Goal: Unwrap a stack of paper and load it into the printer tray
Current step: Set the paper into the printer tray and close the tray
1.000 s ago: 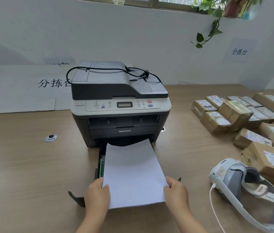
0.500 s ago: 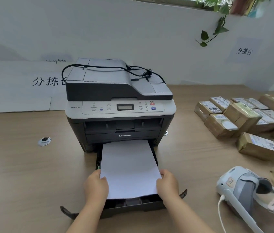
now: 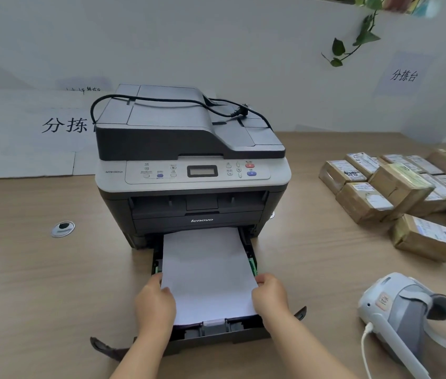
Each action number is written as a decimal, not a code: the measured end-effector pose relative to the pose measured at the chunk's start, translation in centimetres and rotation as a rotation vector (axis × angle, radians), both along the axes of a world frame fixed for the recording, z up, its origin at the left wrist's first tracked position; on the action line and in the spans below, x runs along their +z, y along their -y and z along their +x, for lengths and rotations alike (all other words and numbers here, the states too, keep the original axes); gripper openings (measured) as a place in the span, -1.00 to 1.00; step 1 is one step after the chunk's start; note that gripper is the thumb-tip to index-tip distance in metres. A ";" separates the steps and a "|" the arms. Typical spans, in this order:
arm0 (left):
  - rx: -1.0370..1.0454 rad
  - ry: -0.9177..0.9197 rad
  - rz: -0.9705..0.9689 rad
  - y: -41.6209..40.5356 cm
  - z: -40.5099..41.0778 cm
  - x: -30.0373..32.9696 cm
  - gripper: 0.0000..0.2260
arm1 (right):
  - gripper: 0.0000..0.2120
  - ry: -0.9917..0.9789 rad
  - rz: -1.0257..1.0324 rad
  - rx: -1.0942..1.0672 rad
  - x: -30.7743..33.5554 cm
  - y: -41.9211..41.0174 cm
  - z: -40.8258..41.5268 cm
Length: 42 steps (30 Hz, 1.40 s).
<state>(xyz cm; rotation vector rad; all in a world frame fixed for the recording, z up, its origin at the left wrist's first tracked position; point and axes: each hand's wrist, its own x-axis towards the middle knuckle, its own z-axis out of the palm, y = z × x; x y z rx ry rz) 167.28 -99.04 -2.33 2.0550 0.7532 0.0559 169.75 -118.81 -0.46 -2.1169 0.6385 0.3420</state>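
Paper stack (image 3: 205, 272) lies in the pulled-out printer tray (image 3: 216, 330), left hand (image 3: 156, 305) and right hand (image 3: 271, 299) pinching its near side edges — floppy, slippery sheets, best squared at the edges, likely between the green guides (image 3: 252, 265)

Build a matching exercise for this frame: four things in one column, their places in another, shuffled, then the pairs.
Things:
1. paper
2. cable
3. parcels
4. headset

Places:
A. on the printer lid
B. table, near right corner
C. in the open tray, between the hands (left, right)
D. table, right of the printer, farther back

Pairs: 1-C, 2-A, 3-D, 4-B
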 end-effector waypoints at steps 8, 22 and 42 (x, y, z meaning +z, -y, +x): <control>-0.020 -0.007 -0.023 0.0 -0.4 0.4 -0.67 | -0.61 0.035 0.050 -0.044 -0.3 0.2 -0.3; -0.490 -0.287 0.410 1.0 -0.4 1.2 -0.61 | -0.54 0.076 -0.536 0.408 0.3 -0.8 -0.6; -0.745 -0.354 0.711 1.0 -0.3 1.4 -0.71 | -0.93 0.057 -0.641 0.754 0.6 -0.2 -0.6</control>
